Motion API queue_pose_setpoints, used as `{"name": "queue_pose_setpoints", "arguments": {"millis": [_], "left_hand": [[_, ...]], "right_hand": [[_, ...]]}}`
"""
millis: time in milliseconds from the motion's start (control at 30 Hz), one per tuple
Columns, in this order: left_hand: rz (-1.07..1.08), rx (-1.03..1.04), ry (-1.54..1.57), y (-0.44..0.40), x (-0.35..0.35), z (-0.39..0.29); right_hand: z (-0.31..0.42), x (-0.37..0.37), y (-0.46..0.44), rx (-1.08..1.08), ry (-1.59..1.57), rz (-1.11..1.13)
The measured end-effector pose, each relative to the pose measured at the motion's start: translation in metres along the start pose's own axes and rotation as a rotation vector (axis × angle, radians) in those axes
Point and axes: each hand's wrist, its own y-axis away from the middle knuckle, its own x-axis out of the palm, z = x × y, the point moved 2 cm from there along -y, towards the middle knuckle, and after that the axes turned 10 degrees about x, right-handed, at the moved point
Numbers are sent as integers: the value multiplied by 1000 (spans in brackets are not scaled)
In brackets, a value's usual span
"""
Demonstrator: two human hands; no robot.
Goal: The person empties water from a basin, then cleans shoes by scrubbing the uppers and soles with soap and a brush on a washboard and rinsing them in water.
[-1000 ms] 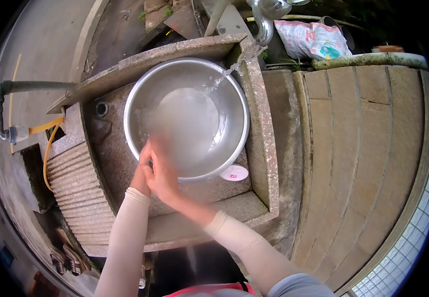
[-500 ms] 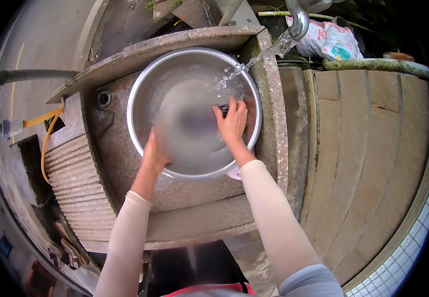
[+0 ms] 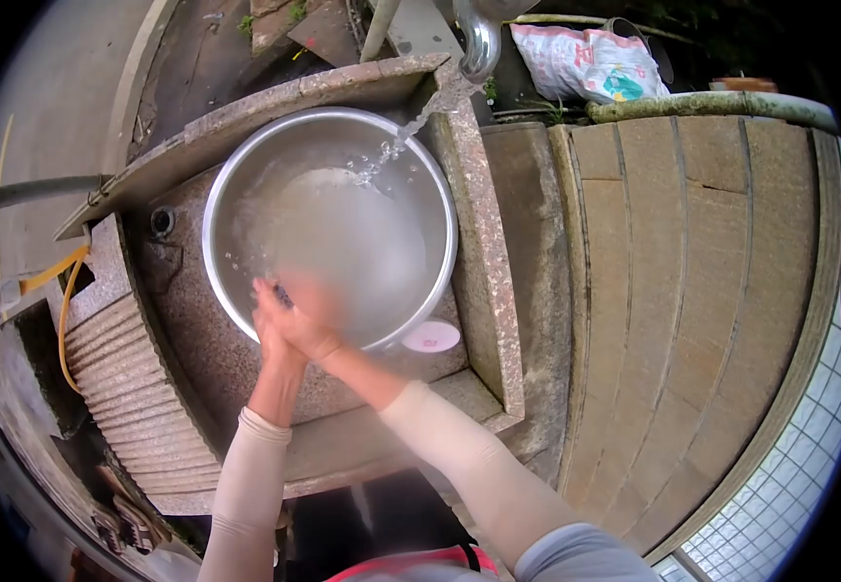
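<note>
A large metal basin [image 3: 451, 228] of cloudy water stands in a stone sink. Over its near left rim my hands come together. Between them shows a small dark object [image 3: 284, 296], mostly covered, its kind unclear. My left hand [image 3: 277, 330] has its fingers curled against this object. Crossing over from the right, my right hand [image 3: 314, 315] is closed around the object and smeared by motion. Water runs from a metal tap [image 3: 480, 44] into the far right of the basin. Beside the near right rim lies a pink-and-white oval item [image 3: 431, 337].
The stone sink wall [image 3: 484, 233] borders the basin on the right. A ribbed stone washboard [image 3: 134, 373] lies to the left, near a yellow hose [image 3: 64, 335]. Stone slabs [image 3: 653, 320] stretch along the right. A printed white sack [image 3: 590, 63] sits behind.
My right hand has moved left and nearer with the dark object, meeting my left hand at the rim. The view has shifted, and the pink-and-white item shows more fully.
</note>
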Motion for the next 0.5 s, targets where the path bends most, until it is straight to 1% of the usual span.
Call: {"name": "queue_pose_setpoints", "arguments": {"millis": [33,67,133,167,200,233,300,333,367,400,433,467,500], "left_hand": [[-114,-24,-3,8,4,-4],[-127,1,-117,0,-11,11],[27,-25,-297,-9,-26,16],[123,-49,-378,-18,-36,19],[135,-120,-466,-37,-46,24],[136,-178,-469,-42,-42,12],[145,-307,-466,-37,-29,-13],[206,-249,-306,-47,-37,-3],[246,-240,-272,-55,-46,6],[287,-231,-241,-61,-49,10],[330,-224,-213,-70,-54,18],[459,-169,-115,-108,-88,47],[479,-202,-86,-107,-88,40]], "right_hand": [[-21,4,-12,-91,269,95],[-42,8,-25,-184,531,188],[-87,-12,-53,-47,557,138],[-81,-35,-69,-159,789,47],[-90,-56,-84,-77,834,-42],[-98,-69,-97,1,879,-132],[-139,-63,-102,49,646,-377],[-129,-47,-83,270,720,-301],[-121,-29,-68,544,728,-79],[-155,2,-59,676,526,221],[-143,18,-41,669,124,260],[-129,35,-23,686,-282,309],[-134,55,-5,394,-327,351]]}}
